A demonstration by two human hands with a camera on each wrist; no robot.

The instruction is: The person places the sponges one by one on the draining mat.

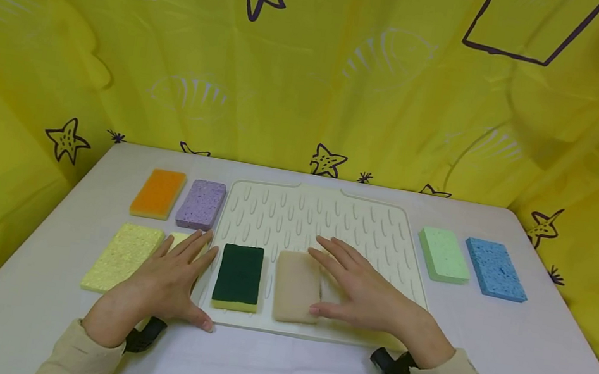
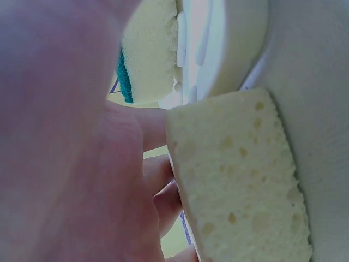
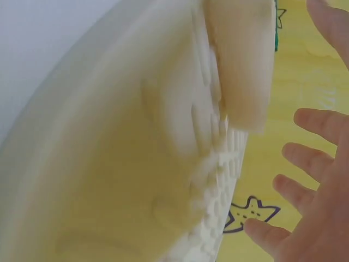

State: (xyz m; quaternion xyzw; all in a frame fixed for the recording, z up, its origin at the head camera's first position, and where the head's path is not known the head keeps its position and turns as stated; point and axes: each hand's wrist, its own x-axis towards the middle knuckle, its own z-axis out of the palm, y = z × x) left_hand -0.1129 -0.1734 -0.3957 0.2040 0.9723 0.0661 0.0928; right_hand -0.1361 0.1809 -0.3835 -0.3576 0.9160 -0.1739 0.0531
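My left hand (image 1: 165, 280) has its fingers spread over a pale yellow sponge (image 1: 179, 238), mostly hidden beneath it in the head view. The left wrist view shows a porous sponge (image 2: 234, 174) close beside those fingers, outside the palm. On the white ridged mat (image 1: 285, 223) lies a yellow sponge with a dark green scouring top (image 1: 238, 274), just right of the left hand. Beside it sits a smooth beige sponge (image 1: 296, 289). My right hand (image 1: 365, 292), fingers apart, overlaps the beige sponge's right edge in the head view; the right wrist view shows a gap between them.
Left of the mat are an orange sponge (image 1: 158, 194), a purple sponge (image 1: 202, 205) and a larger speckled yellow sponge (image 1: 123, 257). A light green sponge (image 1: 444, 256) and a blue sponge (image 1: 496, 270) lie to its right. A yellow patterned curtain (image 1: 291, 83) surrounds the white table (image 1: 274, 369).
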